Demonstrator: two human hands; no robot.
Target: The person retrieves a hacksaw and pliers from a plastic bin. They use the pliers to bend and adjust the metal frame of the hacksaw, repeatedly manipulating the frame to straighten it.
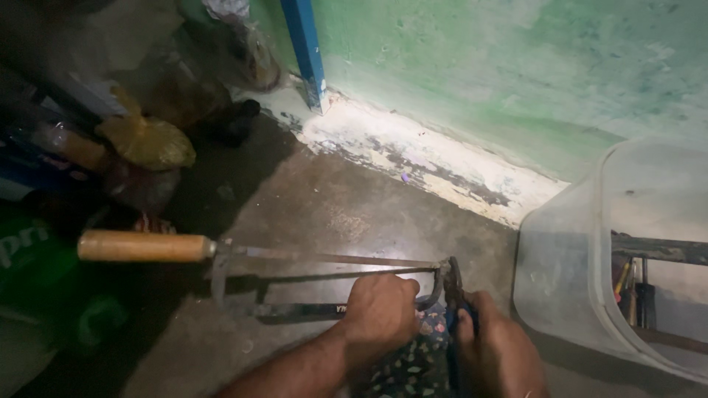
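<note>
A hacksaw (295, 259) with a wooden handle (144, 247) lies level above the concrete floor, handle pointing left. My left hand (380, 309) is closed around the saw's frame and blade near its far end. My right hand (498, 346) grips blue-handled pliers (451, 295), whose jaws bite at the end of the saw frame. Below the hands shows a patch of dark flowered cloth (413, 365).
A translucent plastic tub (568, 280) with tools inside stands at the right. A green, peeling wall (516, 74) and a blue post (306, 51) rise behind. Bags and bottles (140, 140) crowd the left, with a green bottle (44, 280) nearer.
</note>
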